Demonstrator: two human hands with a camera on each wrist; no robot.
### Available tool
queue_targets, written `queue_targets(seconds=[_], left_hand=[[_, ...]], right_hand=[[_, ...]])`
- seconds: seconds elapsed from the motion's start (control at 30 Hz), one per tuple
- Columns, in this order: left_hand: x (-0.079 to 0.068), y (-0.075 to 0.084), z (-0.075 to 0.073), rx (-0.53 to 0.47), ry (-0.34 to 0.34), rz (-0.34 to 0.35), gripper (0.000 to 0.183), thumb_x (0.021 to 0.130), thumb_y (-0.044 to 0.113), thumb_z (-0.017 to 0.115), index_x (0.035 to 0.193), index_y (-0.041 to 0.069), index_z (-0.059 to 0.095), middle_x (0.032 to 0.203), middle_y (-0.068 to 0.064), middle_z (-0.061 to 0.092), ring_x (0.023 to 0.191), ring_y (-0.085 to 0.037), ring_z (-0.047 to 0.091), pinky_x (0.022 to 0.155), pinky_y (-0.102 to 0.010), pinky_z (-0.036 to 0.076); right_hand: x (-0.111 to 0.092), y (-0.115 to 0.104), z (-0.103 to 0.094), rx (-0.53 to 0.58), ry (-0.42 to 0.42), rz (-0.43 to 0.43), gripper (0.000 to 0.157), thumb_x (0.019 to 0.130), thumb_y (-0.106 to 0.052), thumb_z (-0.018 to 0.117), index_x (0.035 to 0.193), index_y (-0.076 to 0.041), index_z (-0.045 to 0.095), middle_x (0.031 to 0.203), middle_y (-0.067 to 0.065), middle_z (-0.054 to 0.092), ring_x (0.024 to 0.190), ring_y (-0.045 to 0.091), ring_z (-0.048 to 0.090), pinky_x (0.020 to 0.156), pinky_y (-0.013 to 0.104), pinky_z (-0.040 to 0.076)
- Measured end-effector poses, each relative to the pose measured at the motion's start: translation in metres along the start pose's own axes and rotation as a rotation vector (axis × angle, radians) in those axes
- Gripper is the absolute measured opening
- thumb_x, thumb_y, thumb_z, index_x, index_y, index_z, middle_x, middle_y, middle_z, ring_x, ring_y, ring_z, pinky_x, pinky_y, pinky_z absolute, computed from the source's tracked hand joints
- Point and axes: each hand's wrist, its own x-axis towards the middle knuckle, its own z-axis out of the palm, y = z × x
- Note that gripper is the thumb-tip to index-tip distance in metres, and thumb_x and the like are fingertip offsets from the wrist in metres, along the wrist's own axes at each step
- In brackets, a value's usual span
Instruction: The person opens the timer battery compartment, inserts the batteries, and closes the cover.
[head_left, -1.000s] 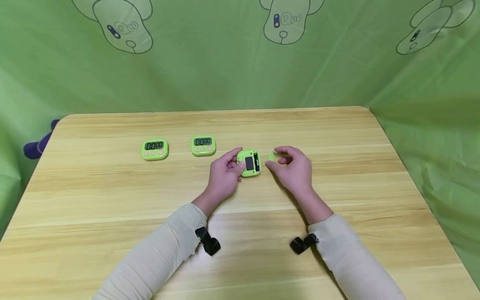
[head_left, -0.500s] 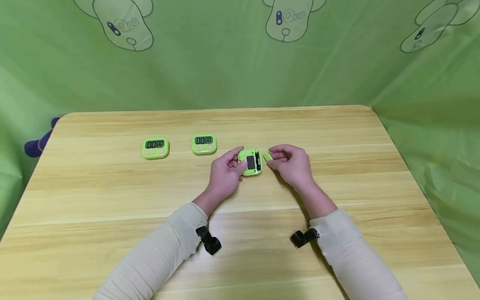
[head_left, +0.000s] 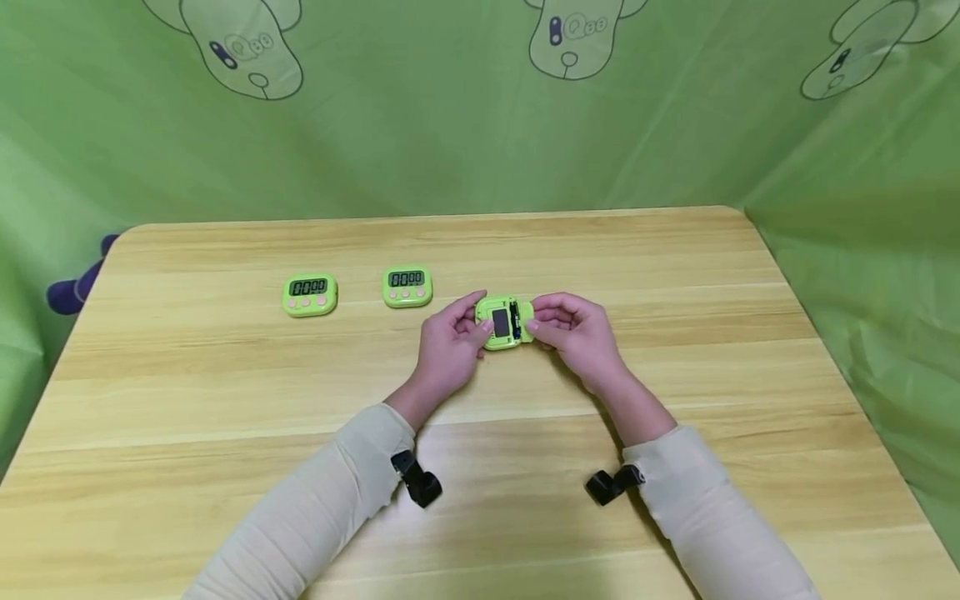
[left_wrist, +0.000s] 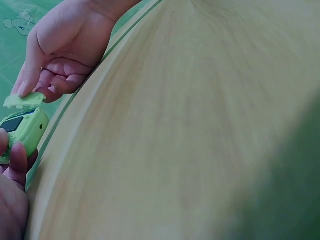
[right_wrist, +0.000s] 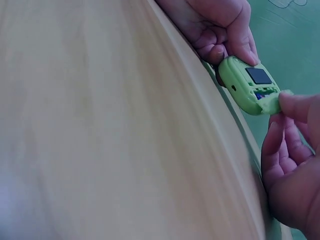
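Observation:
My left hand (head_left: 447,340) grips a green digital timer (head_left: 487,340) by its left side, back face up. On that back are a dark rectangular panel (right_wrist: 258,75) and an uncovered battery slot (head_left: 514,322) with a dark battery inside. Between thumb and fingers, my right hand (head_left: 587,340) pinches a small green battery cover (left_wrist: 24,100). The cover stands tilted at the slot's edge, overlapping the timer's right side in the head view. In the right wrist view, part of the battery shows beside the cover (right_wrist: 270,104).
Two more green timers lie face up to the left, one farther left (head_left: 310,296) and one nearer (head_left: 407,287), both with pink buttons and lit digits. All rest on a wooden table (head_left: 300,500). A green curtain (head_left: 420,150) hangs behind it.
My right hand has moved left, bringing the battery cover from apart on the right up to the timer's slot edge. The left hand keeps its hold on the timer, nearly still.

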Motion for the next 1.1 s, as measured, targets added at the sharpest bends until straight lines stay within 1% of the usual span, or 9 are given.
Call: queue_targets(seconds=[0.07,0.23,0.4,0.53,0.63,0.73,0.9,1.0,1.1], left_hand=[[0.000,0.000,0.000,0.002,0.001,-0.001,0.042,0.092,-0.004,0.068,0.133,-0.004,0.060,0.094,-0.012,0.057,0.064,-0.014,0.055,0.053,-0.033,0.059],[0.001,-0.001,0.000,0.009,0.000,-0.002,0.042,0.092,-0.004,0.068,0.133,-0.004,0.060,0.094,-0.011,0.058,0.064,-0.014,0.056,0.053,-0.032,0.059],[0.000,0.000,0.000,0.013,-0.003,-0.001,0.042,0.092,-0.004,0.068,0.133,-0.004,0.060,0.094,-0.011,0.058,0.064,-0.015,0.056,0.054,-0.032,0.058],[0.000,0.001,-0.001,0.020,-0.006,0.006,0.041,0.092,-0.004,0.068,0.133,-0.005,0.060,0.094,-0.011,0.058,0.064,-0.014,0.056,0.053,-0.032,0.058],[0.000,0.000,-0.001,0.015,-0.008,0.007,0.041,0.092,-0.005,0.068,0.132,-0.005,0.060,0.093,-0.012,0.058,0.063,-0.015,0.056,0.053,-0.032,0.058],[0.001,-0.001,-0.001,0.005,-0.007,0.004,0.041,0.092,-0.005,0.068,0.132,-0.005,0.060,0.093,-0.012,0.059,0.064,-0.015,0.056,0.053,-0.032,0.058],[0.001,-0.001,-0.002,-0.006,-0.013,-0.009,0.041,0.092,-0.005,0.068,0.132,-0.003,0.061,0.094,-0.012,0.060,0.064,-0.015,0.056,0.053,-0.031,0.058],[0.001,-0.001,-0.002,0.006,-0.013,-0.007,0.041,0.091,-0.007,0.067,0.132,-0.001,0.062,0.091,-0.012,0.061,0.063,-0.015,0.055,0.052,-0.029,0.057],[0.000,-0.001,-0.002,0.034,-0.010,0.003,0.041,0.091,-0.008,0.066,0.131,0.000,0.063,0.087,-0.011,0.062,0.062,-0.015,0.055,0.051,-0.027,0.054]], right_hand=[[0.001,0.000,0.002,-0.003,-0.003,-0.006,0.029,0.083,0.010,0.075,0.111,0.012,0.066,0.091,0.016,0.068,0.073,0.015,0.065,0.060,0.024,0.058],[0.003,-0.001,0.008,-0.060,0.033,-0.004,0.027,0.083,0.007,0.077,0.108,0.008,0.069,0.091,0.017,0.067,0.070,0.015,0.064,0.059,0.025,0.059],[0.004,0.000,0.010,-0.103,0.056,-0.021,0.025,0.081,0.004,0.080,0.104,0.005,0.070,0.090,0.016,0.066,0.068,0.016,0.064,0.060,0.024,0.058],[0.004,0.001,0.011,-0.127,0.059,-0.033,0.026,0.080,0.001,0.083,0.103,0.004,0.071,0.090,0.016,0.066,0.069,0.016,0.064,0.062,0.022,0.057],[0.003,0.002,0.010,-0.133,0.056,-0.024,0.028,0.079,-0.001,0.084,0.103,0.004,0.070,0.091,0.017,0.066,0.069,0.017,0.064,0.063,0.023,0.058],[0.003,0.001,0.009,-0.112,0.026,0.015,0.031,0.081,-0.002,0.083,0.107,0.005,0.069,0.094,0.018,0.066,0.068,0.019,0.066,0.062,0.026,0.059],[0.007,-0.003,0.005,-0.061,-0.101,0.147,0.035,0.087,0.000,0.077,0.119,0.005,0.065,0.096,0.019,0.068,0.064,0.022,0.068,0.055,0.030,0.060],[0.012,-0.004,0.002,-0.051,-0.158,0.221,0.033,0.087,-0.002,0.077,0.118,0.006,0.065,0.092,0.017,0.071,0.065,0.020,0.068,0.055,0.027,0.059],[0.015,-0.006,0.001,-0.048,-0.171,0.258,0.029,0.085,-0.003,0.080,0.111,0.006,0.068,0.088,0.015,0.072,0.065,0.019,0.067,0.054,0.024,0.057]])
